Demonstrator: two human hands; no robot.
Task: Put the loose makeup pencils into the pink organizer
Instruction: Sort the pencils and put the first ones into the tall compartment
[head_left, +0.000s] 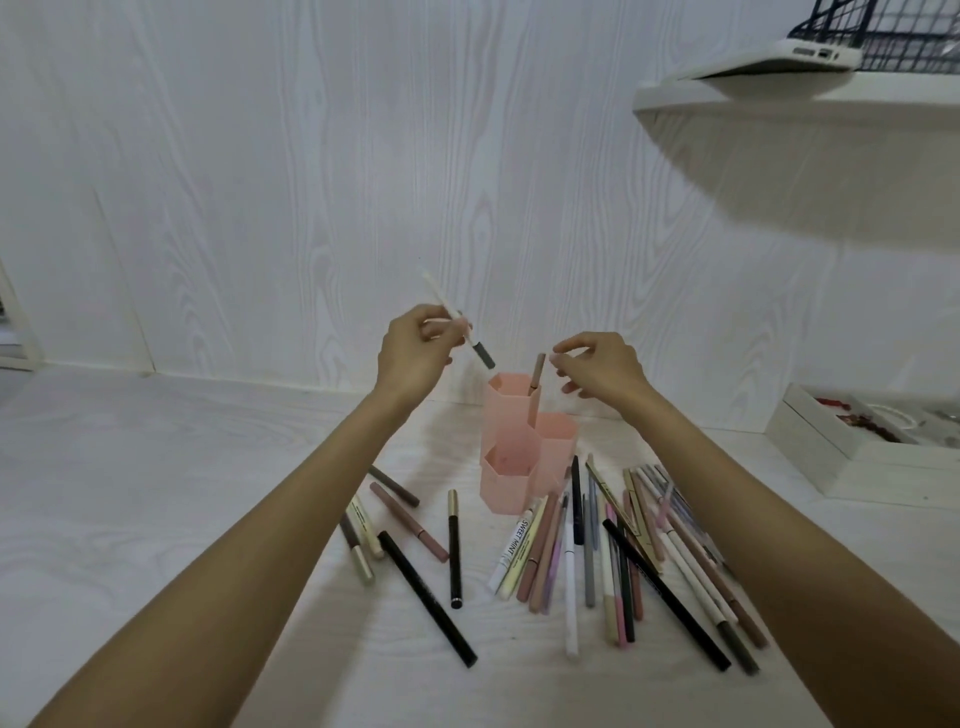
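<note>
One brown pencil (537, 384) stands so far in the tall back cell of the pink hexagonal plastic organizer (524, 441), leaning slightly toward one o'clock; my right hand (597, 370) hovers beside its top, fingers loosely spread and gripping nothing. My left hand (415, 353) pinches a cream pencil with a grey cap (457, 322); its long axis runs from eleven o'clock down to five, cap aimed at the organizer's mouth. Nearly everything remains, I judge: dozens of loose pencils (613, 551) lie on the white wood-grain table (182, 493) at six o'clock of the organizer.
</note>
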